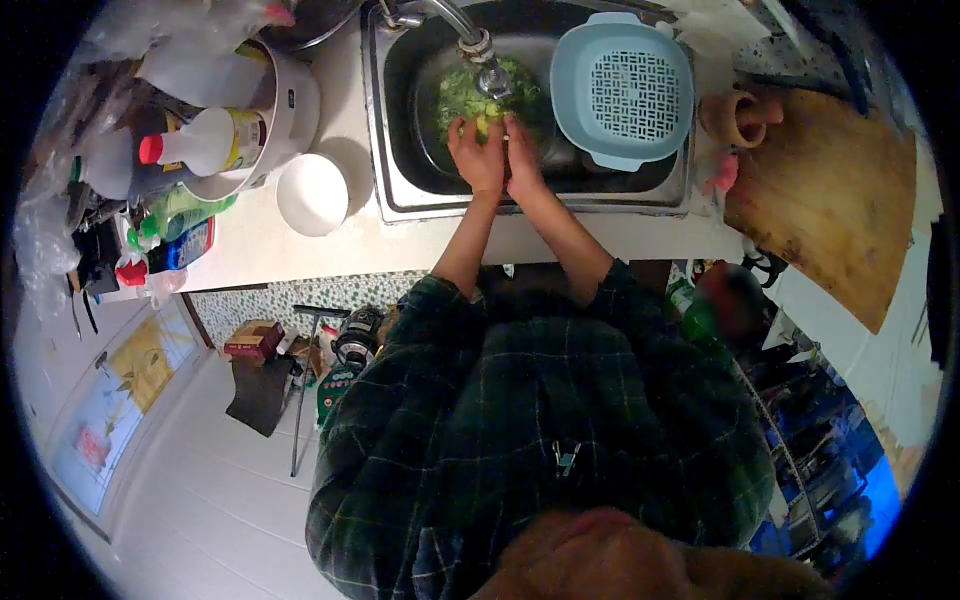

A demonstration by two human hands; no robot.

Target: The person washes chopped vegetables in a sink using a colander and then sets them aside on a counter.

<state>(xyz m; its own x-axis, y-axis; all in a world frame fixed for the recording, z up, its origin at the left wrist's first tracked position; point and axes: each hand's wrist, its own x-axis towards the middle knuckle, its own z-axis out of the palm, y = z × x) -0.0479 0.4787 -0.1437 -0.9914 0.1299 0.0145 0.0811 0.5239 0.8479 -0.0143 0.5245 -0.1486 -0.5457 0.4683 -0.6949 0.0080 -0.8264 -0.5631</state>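
Leafy greens (455, 95), with paler yellow-green parts near the fingers, lie in the dark sink basin (405, 130) under the metal faucet (490, 75). My left hand (476, 158) has its fingers curled over the near edge of the greens. Close beside it, my right hand (521, 158) grips the same greens, its fingers partly hidden from above. The two hands nearly touch at the thumbs. A light blue colander (570, 100) with a slotted bottom rests over the right side of the sink, just right of my right hand.
A white bowl (312, 194) stands on the counter left of the sink. Behind it are a large white tub (297, 95) and a white bottle with a red cap (205, 142). To the right lie a wooden board (830, 200) and a brownish cup-like vessel (728, 118).
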